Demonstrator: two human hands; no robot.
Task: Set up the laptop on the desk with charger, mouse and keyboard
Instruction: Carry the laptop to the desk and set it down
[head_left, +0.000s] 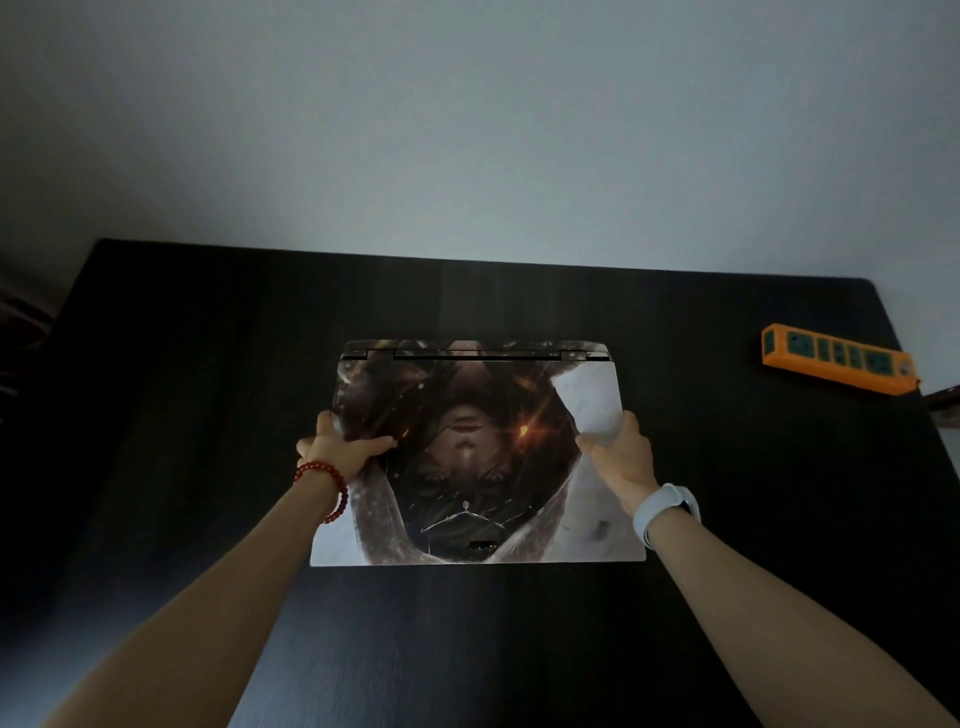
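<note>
While both hands grip its sides, the closed laptop (478, 457) shows printed artwork.

From my feed: a dark, almost black desk (156, 415) with faint wood grain, its far edge set against a plain pale grey-blue wall (467, 130). Light is dim and cool, fading toward the corners. An orange power strip (837, 359) lies near the desk's far right edge. Left margin too dark to read.
</note>
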